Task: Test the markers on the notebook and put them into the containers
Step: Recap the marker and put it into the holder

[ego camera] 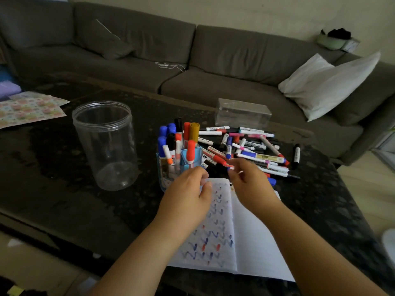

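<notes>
An open notebook point(252, 238) lies at the table's near edge, its left page covered in blue and red zigzag test marks. A blue marker holder point(192, 153) behind it stands full of upright markers. A pile of loose markers point(254, 149) lies to its right. My left hand point(188, 195) hovers over the notebook's top left corner beside the holder, fingers loosely curled, nothing visible in it. My right hand point(250, 182) is at the pile's near edge, its fingertips pinching what looks like a white-and-blue marker point(230, 168), blurred. A large clear jar point(106, 146) stands empty to the left.
A clear rectangular box point(242, 113) sits behind the pile. Patterned paper sheets point(32, 107) lie at the table's far left. A grey sofa with a white pillow point(327, 84) runs behind the dark table point(64, 199).
</notes>
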